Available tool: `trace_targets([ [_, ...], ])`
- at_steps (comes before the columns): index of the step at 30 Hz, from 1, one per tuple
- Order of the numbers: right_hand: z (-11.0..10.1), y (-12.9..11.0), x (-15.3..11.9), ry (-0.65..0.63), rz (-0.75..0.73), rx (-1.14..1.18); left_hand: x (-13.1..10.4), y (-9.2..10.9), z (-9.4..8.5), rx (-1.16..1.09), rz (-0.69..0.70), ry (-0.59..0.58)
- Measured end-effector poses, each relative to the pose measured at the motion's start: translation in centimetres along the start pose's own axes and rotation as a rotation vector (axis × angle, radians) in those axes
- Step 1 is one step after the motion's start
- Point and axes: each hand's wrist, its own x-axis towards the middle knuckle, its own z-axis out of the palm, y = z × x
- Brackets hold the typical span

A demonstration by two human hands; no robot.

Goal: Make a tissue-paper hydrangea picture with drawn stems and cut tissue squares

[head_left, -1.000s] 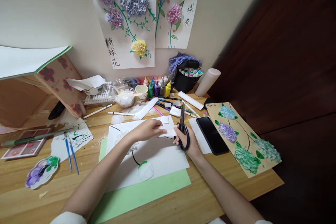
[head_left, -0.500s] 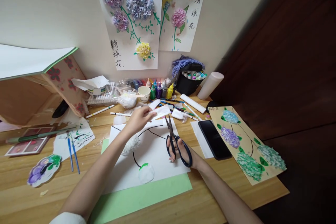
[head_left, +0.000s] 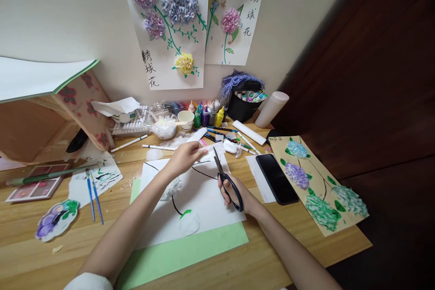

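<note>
My left hand point(head_left: 185, 157) is closed on a strip of white paper point(head_left: 217, 147) above the far part of the drawing. In my right hand point(head_left: 234, 190) is a pair of dark-handled scissors point(head_left: 222, 172), its blades together and pointing up beside the strip. Whether the blades touch the paper I cannot tell. Below both hands lies a white drawing sheet point(head_left: 210, 208) with black stem lines, on a green sheet point(head_left: 190, 258). A crumpled white paper flower point(head_left: 171, 189) sits on it, partly behind my left forearm, near a round white patch point(head_left: 189, 223) with a green edge.
To the right lie a phone point(head_left: 277, 179) and a finished flower picture point(head_left: 321, 190). Paint bottles point(head_left: 205, 115), a paper cup point(head_left: 186, 120) and scattered pens line the back. Two blue brushes point(head_left: 94, 197) and a paint palette point(head_left: 56, 219) are at left, near a cardboard box point(head_left: 30, 122).
The scissors' blades have come from slightly apart to together. My left hand and the paper strip have shifted a little to the right.
</note>
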Motion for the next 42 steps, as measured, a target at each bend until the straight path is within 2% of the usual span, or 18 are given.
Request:
trace_targets([
  [8, 0.7, 0.21, 0.38, 0.061, 0.019, 0.019, 0.12, -0.19, -0.09, -0.039, -0.002, 0.0],
  [11, 0.71, 0.01, 0.22, 0.039, -0.01, 0.021, 0.15, -0.17, -0.07, -0.072, -0.004, 0.0],
  [17, 0.43, -0.49, -0.07, -0.006, -0.014, 0.049, 0.06, -0.1, -0.07, -0.161, -0.032, -0.096],
  [28, 0.21, -0.43, 0.0, 0.01, -0.025, 0.028, 0.0, 0.12, -0.11, -0.207, -0.042, -0.161],
  [38, 0.48, -0.4, 0.09, 0.104, 0.04, -0.008, 0.03, -0.1, -0.1, -0.195, -0.033, -0.149],
  [42, 0.63, -0.53, 0.08, 0.15, 0.091, 0.064, 0.01, -0.06, -0.11, -0.202, -0.037, -0.166],
])
